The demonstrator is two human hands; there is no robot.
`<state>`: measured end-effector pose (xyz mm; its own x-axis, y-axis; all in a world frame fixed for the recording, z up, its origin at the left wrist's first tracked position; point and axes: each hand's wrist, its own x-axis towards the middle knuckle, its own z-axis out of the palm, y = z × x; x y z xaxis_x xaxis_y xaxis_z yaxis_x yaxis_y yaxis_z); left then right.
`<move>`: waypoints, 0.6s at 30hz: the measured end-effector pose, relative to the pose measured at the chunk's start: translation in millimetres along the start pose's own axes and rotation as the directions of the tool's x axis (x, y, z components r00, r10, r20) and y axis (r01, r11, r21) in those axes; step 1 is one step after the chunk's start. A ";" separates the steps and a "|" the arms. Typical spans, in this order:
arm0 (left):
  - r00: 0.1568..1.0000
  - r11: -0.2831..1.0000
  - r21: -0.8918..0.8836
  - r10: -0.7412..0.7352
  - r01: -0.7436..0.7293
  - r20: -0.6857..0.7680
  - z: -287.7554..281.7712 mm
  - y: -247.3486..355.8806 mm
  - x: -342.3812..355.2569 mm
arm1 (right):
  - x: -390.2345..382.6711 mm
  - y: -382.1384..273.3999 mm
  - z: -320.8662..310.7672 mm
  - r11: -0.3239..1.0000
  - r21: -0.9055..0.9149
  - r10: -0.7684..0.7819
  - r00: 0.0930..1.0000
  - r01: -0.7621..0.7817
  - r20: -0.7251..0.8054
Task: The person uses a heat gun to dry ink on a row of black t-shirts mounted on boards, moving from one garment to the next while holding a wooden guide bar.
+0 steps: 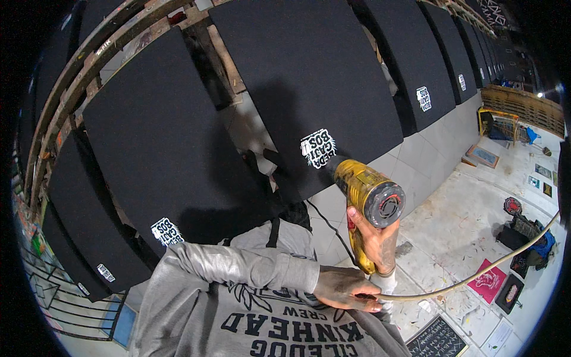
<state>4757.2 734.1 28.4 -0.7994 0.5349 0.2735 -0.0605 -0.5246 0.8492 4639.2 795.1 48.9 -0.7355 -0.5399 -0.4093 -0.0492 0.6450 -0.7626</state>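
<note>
My right hand (376, 241) is wrapped round the grip of a yellow and black heat gun (360, 184) with a scuffed, vented round rear end. Its dark nozzle points at a white print (319, 149) on the lower edge of a black fabric panel (297, 77); the gap between nozzle and fabric is hard to judge. Across my body reaches my left arm in a grey sleeve, and my left hand (348, 288) is closed on a pale cable (464, 288) just below the heat gun's grip. The cable runs off to the right.
More black panels, several with white prints (166, 231), lie in a row to both sides over a wooden frame (107, 44). A thin black cord (324, 220) hangs near the gun. Pale floor tiles, a pink cloth (488, 279), dark bundled items (526, 235) and a metal railing (77, 315) also show.
</note>
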 end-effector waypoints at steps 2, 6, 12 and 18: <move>0.999 1.000 -0.003 0.027 -0.027 -0.026 1.4 0.8 -0.3 | -0.1 -5.2 -0.1 0.997 -0.027 -0.074 0.997 0.073 -0.016; 1.000 0.999 -0.037 -0.027 0.027 -0.007 -5.6 13.1 -3.0 | 1.5 -2.1 -13.4 0.994 0.069 0.077 0.995 -0.082 0.069; 1.000 1.000 0.015 -0.013 0.013 -0.004 -2.9 0.0 -1.3 | 6.3 5.1 -20.6 0.997 0.079 0.022 0.999 -0.025 0.033; 1.000 0.999 -0.041 0.017 -0.017 -0.006 -0.8 -3.4 1.2 | 15.1 -3.1 -17.3 0.997 0.075 0.014 0.999 -0.011 -0.044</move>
<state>4756.0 736.0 25.4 -0.8040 0.5220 0.2847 -0.0712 -0.5600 0.8255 4616.6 794.2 53.8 -0.7650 -0.5064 -0.3979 0.0096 0.6088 -0.7933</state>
